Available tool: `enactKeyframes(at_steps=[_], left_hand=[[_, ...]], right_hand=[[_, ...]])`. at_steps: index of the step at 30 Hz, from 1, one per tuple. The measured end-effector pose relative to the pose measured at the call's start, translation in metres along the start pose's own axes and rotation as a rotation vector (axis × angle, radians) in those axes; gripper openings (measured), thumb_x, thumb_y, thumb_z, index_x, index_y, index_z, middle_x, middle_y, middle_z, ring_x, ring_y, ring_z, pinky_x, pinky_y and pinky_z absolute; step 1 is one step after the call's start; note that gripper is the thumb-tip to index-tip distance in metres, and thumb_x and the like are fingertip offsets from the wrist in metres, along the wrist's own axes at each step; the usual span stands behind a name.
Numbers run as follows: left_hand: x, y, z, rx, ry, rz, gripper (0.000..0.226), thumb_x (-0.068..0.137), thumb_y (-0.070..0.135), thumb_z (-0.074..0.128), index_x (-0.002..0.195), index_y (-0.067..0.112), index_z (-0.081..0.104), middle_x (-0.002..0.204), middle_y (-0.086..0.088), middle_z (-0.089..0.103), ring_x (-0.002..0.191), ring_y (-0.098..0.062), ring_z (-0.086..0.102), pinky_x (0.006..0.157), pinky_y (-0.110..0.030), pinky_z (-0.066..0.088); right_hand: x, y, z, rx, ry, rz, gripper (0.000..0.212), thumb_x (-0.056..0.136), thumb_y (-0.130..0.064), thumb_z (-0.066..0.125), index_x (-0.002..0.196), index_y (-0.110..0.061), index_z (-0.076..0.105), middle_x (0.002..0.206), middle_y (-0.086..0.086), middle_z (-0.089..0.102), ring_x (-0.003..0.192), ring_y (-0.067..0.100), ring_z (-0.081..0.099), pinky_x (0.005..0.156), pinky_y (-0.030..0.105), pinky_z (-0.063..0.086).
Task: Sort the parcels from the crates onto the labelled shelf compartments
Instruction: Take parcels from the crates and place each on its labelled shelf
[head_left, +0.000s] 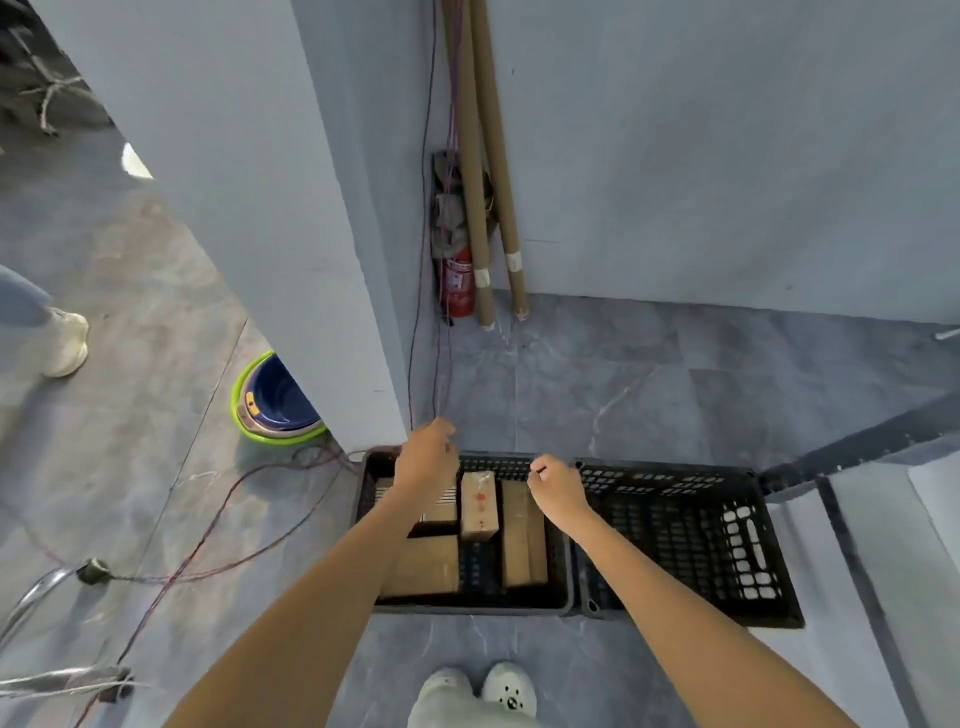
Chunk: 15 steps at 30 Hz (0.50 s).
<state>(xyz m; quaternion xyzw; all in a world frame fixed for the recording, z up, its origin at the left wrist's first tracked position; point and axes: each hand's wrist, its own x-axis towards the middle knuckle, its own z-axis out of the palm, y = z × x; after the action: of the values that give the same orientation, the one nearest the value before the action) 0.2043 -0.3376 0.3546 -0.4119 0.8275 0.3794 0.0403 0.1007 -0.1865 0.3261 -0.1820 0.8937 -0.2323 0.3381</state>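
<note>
Left hand (426, 460) over parcel crate (467, 605), fingers hidden, cannot tell grip; right hand (558, 486) curled, empty, just right of taped parcel (479, 506).

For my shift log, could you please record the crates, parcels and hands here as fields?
Left crate: black, holds four visible cardboard parcels
Right crate: black, no parcel visible
Left hand: over left crate's far rim, fingers curled, grip unclear
Right hand: over the same rim, fingers curled, grip unclear
</note>
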Motion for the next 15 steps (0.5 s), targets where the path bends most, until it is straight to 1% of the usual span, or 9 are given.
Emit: enactKeyframes(at_steps=[2, 5, 6, 8, 9, 11, 13, 15], left_hand=[[0.035, -0.041, 0.055, -0.046, -0.024, -0.086, 0.032, 0.093, 0.005, 0.041, 0.123, 0.01, 0.053, 0.122, -0.013, 0.058, 0.106, -0.028, 0.057, 0.09, -0.035, 0.049], [0.074, -0.103, 0.143, -0.116, -0.094, -0.196, 0.033, 0.094, 0.005, 0.043, 0.126, 0.01, 0.05, 0.122, -0.011, 0.058, 0.106, -0.022, 0.057, 0.088, -0.03, 0.048], [0.086, -0.122, 0.171, -0.155, -0.116, -0.226, 0.038, 0.094, 0.003, 0.043, 0.131, 0.011, 0.046, 0.125, -0.01, 0.056, 0.108, -0.022, 0.055, 0.086, -0.027, 0.046], [0.111, -0.156, 0.225, -0.226, -0.159, -0.278, 0.051, 0.095, 0.0, 0.042, 0.143, 0.012, 0.032, 0.134, -0.01, 0.05, 0.119, -0.023, 0.051, 0.084, -0.021, 0.04], [0.123, -0.169, 0.247, -0.253, -0.177, -0.295, 0.054, 0.095, 0.0, 0.042, 0.146, 0.011, 0.028, 0.137, -0.01, 0.047, 0.122, -0.024, 0.049, 0.086, -0.021, 0.039], [0.146, -0.193, 0.284, -0.332, -0.206, -0.328, 0.058, 0.095, 0.003, 0.045, 0.147, 0.012, 0.023, 0.14, -0.01, 0.045, 0.124, -0.025, 0.048, 0.094, -0.026, 0.042], [0.168, -0.211, 0.313, -0.382, -0.217, -0.361, 0.06, 0.095, 0.009, 0.048, 0.148, 0.012, 0.019, 0.137, -0.011, 0.048, 0.122, -0.026, 0.05, 0.094, -0.031, 0.044], [0.185, -0.226, 0.337, -0.406, -0.247, -0.393, 0.057, 0.092, 0.013, 0.055, 0.143, 0.01, 0.029, 0.132, -0.011, 0.052, 0.117, -0.025, 0.053, 0.094, -0.031, 0.046]], right_hand=[[0.05, 0.034, 0.049, 0.075, 0.004, 0.098, 0.028, 0.097, -0.016, 0.045, 0.12, -0.004, 0.057, 0.119, 0.016, 0.063, 0.111, 0.029, 0.057, 0.088, 0.031, 0.044], [0.114, 0.09, 0.127, 0.148, -0.032, 0.24, 0.036, 0.098, -0.02, 0.045, 0.131, -0.006, 0.051, 0.128, 0.014, 0.057, 0.118, 0.028, 0.054, 0.093, 0.029, 0.042], [0.133, 0.109, 0.152, 0.16, -0.048, 0.272, 0.038, 0.098, -0.022, 0.045, 0.134, -0.008, 0.048, 0.131, 0.013, 0.056, 0.121, 0.027, 0.053, 0.095, 0.029, 0.041], [0.17, 0.145, 0.198, 0.165, -0.086, 0.317, 0.045, 0.098, -0.027, 0.047, 0.139, -0.01, 0.042, 0.138, 0.012, 0.05, 0.126, 0.027, 0.048, 0.102, 0.032, 0.04], [0.186, 0.158, 0.215, 0.174, -0.096, 0.334, 0.048, 0.098, -0.028, 0.048, 0.141, -0.01, 0.039, 0.142, 0.012, 0.047, 0.129, 0.027, 0.046, 0.105, 0.034, 0.039], [0.215, 0.176, 0.243, 0.22, -0.1, 0.342, 0.054, 0.098, -0.03, 0.049, 0.145, -0.01, 0.032, 0.147, 0.011, 0.04, 0.134, 0.027, 0.04, 0.109, 0.035, 0.035], [0.239, 0.185, 0.265, 0.292, -0.11, 0.343, 0.06, 0.097, -0.032, 0.049, 0.147, -0.01, 0.026, 0.15, 0.011, 0.036, 0.137, 0.027, 0.036, 0.109, 0.035, 0.031], [0.257, 0.193, 0.282, 0.386, -0.138, 0.351, 0.064, 0.096, -0.035, 0.051, 0.149, -0.012, 0.022, 0.151, 0.01, 0.034, 0.137, 0.027, 0.035, 0.11, 0.036, 0.031]])
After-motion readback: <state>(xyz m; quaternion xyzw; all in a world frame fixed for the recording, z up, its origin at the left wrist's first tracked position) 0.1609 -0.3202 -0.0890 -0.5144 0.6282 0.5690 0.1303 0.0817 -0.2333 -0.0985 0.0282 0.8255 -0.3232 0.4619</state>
